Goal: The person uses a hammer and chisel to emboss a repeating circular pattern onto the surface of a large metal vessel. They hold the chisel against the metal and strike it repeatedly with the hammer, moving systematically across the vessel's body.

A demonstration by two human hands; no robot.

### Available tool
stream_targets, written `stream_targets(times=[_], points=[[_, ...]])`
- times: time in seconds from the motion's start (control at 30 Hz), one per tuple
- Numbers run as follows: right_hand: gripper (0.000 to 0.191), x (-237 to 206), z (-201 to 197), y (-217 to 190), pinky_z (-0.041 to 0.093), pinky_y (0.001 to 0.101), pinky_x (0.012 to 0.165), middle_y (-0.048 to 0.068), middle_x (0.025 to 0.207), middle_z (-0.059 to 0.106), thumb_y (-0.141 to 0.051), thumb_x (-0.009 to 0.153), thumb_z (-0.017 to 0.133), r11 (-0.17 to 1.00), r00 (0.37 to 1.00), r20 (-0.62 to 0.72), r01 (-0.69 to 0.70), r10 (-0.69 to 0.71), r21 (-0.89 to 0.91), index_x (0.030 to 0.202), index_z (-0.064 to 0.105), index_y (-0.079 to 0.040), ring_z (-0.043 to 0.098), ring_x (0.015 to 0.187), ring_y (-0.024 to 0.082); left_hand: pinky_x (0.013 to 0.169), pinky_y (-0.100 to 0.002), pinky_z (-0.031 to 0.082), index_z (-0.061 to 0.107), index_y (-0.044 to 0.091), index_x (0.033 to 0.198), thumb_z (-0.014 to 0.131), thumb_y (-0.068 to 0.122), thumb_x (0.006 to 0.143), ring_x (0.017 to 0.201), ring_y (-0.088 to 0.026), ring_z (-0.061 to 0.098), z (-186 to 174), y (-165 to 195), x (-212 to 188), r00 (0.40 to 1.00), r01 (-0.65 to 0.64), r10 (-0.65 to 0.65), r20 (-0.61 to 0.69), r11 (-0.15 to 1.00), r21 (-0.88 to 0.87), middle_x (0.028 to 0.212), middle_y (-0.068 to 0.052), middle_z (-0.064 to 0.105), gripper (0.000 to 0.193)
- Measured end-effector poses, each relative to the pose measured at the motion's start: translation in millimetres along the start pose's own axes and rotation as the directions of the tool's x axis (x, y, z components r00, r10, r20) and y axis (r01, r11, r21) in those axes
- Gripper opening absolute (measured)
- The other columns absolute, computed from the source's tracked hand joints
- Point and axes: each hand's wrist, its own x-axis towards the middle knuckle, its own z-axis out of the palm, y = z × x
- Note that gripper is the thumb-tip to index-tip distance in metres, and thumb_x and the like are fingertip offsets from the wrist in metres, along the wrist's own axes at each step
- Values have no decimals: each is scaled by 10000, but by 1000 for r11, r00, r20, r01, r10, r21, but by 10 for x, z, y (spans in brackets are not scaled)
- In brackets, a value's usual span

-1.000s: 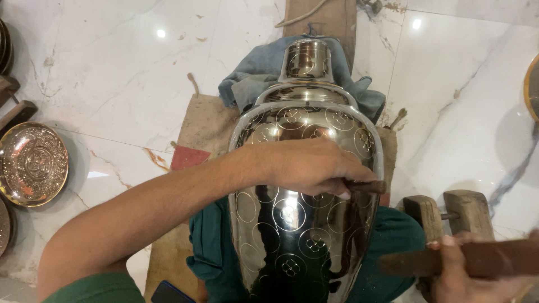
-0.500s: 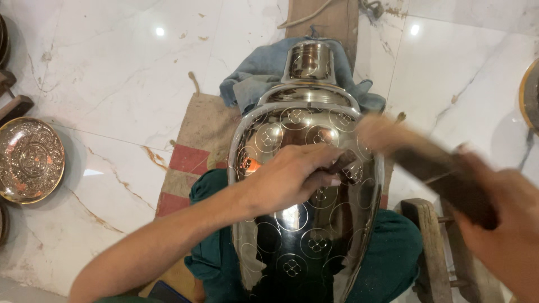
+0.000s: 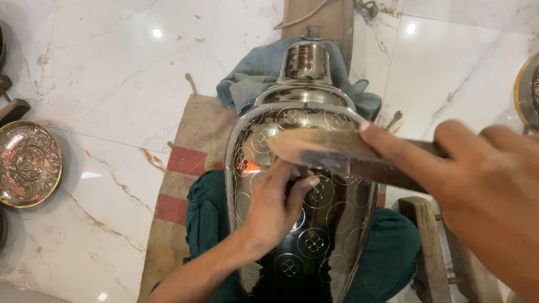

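Plainly, one large metal vase is seen lying along the lap, its neck pointed away, its polished side engraved with many circled flower motifs; it is rested partly on one blue cloth and one burlap mat with red stripes, spread on a white marble floor; green trousers are seen on both sides of it. Two hands are counted. The left hand is laid on the middle of the vase, wrist bent, forearm reaching up from the lower edge; its fingers are curled and pinched around something small and dark pressed to the metal, though what is pinched cannot be told. The right hand is brought in from the right edge, close to the camera and blurred, clenched around the handle of one wooden mallet; the mallet's pale head is held over the vase just above the left fingers; whether it touches cannot be told. One engraved round plate is lying flat at the left edge, well apart from the vase; part of a second round piece is seen at the right edge; one wooden frame is standing beside the right leg.
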Motion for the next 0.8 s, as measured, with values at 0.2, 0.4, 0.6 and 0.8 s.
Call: stream_targets(times=[0.2,0.4,0.6,0.8], points=[[819,5,-424,-232,515,308,526,-38,782,585,-301,917,633,987,997,18,80,-78,-139,1626,269,-491,608,593,151,642,-344,560,589,8,1039,755,100,961,720,-224,698,169,-189,-281,987,66,-46,-153,990,124,862,-125,714,205],[696,-182,-516,-385,475,392,516,-6,753,567,-426,863,651,976,879,-426,208,-214,-61,1539,493,-475,601,569,198,672,-390,560,631,19,1088,715,44,917,764,-272,702,280,-471,-615,981,-9,53,-187,974,227,927,-139,704,192],[717,-295,-287,-292,503,377,556,8,766,570,-288,799,661,949,874,-471,237,-116,207,1506,566,-354,611,604,170,720,-431,573,680,26,1030,686,61,881,779,-295,718,294,-497,-600,959,168,-134,-251,979,119,904,-115,726,153],[632,-418,-172,-312,534,387,463,20,744,572,-333,942,540,938,921,-213,289,-328,-192,1565,437,-337,629,570,189,715,-368,570,653,31,1074,661,-10,885,822,-261,721,235,-349,-527,978,-10,48,-202,983,185,943,-119,735,194]])
